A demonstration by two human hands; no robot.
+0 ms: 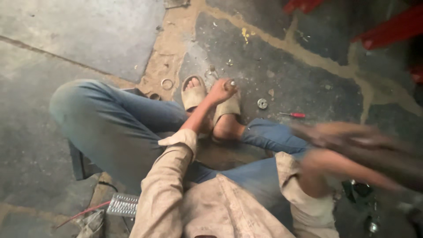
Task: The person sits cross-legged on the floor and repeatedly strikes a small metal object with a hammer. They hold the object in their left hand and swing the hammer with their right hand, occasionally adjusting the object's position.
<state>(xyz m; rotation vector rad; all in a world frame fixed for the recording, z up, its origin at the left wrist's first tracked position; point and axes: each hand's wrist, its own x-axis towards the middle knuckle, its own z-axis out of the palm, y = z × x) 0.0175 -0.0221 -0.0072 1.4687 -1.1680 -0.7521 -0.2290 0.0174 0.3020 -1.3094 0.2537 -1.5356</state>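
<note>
Hands worked apart in the head view: the left hand [222,90] pinched a small pale metal piece [231,82] above the stone floor [308,83]. At three o'clock lay a round metal washer [262,103] and red-handled screwdriver [294,115], untouched. The right hand [348,141] was blurred, its grip impossible to tell.

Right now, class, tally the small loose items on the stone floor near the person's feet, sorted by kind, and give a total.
Metal rings: 2 (ring, ring)
Round metal discs: 1 (disc)
Red-handled screwdrivers: 1 (screwdriver)
Total: 4
The left hand pinches another small part, too small to identify; the right hand is blurred.
</note>
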